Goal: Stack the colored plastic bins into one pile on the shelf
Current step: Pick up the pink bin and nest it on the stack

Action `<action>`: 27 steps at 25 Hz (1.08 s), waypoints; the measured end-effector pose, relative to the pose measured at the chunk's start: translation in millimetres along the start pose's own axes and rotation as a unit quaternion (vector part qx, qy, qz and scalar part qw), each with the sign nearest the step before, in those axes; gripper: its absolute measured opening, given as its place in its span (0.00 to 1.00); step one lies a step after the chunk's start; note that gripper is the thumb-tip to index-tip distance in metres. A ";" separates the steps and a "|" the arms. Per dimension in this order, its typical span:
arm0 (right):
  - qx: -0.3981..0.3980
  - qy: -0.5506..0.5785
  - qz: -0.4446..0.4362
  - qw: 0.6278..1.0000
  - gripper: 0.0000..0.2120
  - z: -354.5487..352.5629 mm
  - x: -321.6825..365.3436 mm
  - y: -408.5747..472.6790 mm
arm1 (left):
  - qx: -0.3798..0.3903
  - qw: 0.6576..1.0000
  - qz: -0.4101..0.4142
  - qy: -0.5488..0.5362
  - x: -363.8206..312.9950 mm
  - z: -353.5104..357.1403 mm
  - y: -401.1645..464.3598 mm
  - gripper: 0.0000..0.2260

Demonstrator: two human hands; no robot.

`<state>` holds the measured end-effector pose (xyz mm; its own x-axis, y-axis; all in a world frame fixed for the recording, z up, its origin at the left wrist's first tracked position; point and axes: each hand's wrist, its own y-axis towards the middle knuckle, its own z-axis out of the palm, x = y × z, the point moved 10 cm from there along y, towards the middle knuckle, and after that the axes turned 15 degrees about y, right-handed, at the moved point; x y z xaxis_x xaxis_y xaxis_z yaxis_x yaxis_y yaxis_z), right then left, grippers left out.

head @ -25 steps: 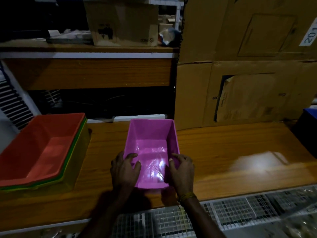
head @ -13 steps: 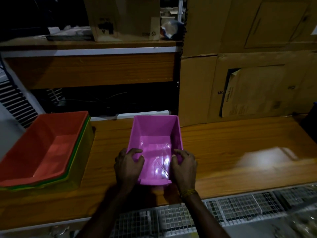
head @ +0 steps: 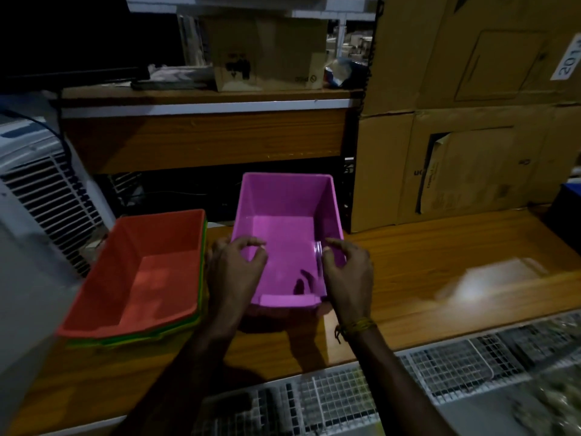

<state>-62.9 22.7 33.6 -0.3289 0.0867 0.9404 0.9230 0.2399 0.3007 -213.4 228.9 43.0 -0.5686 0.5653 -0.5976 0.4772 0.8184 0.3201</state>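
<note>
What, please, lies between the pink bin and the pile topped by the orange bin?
In the head view, only the left hand, gripping the left wall of the pink bin, fills the narrow gap beside the orange bin; nothing else lies there.

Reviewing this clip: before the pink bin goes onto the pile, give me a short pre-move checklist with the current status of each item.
1. Both hands on the pink bin: ok. The left hand grips its left wall, the right hand its right wall.
2. Pink bin empty: ok, only its bare floor shows.
3. Pile ready to receive: ok. The orange bin sits on top, open side up and empty, nested in green and yellow bins whose rims show below it.
4. Path leftward to the pile: ok, nothing stands between the pink bin and the pile.
5. Pink bin lifted off the shelf: cannot tell; a shadow lies beneath its near edge.
6. Pink bin fits the orange one: cannot tell.
</note>
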 end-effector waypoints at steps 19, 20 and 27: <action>0.147 -0.004 -0.109 0.983 0.12 232.7 126.6 -98.5 | -0.164 0.985 -0.045 0.040 185.0 -207.3 50.1 0.14; 0.155 -0.012 -0.103 0.983 0.12 238.6 121.5 -99.7 | -0.150 0.986 -0.054 0.046 191.6 -200.8 49.1 0.13; 0.214 -0.092 -0.036 0.972 0.15 264.3 71.6 -105.2 | -0.076 0.991 -0.085 0.074 224.7 -156.6 51.5 0.11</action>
<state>-236.3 259.2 27.3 -0.4567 0.2162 0.8630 0.7409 0.6294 0.2344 -421.5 414.2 40.3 -0.7288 0.4185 -0.5420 0.2663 0.9024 0.3388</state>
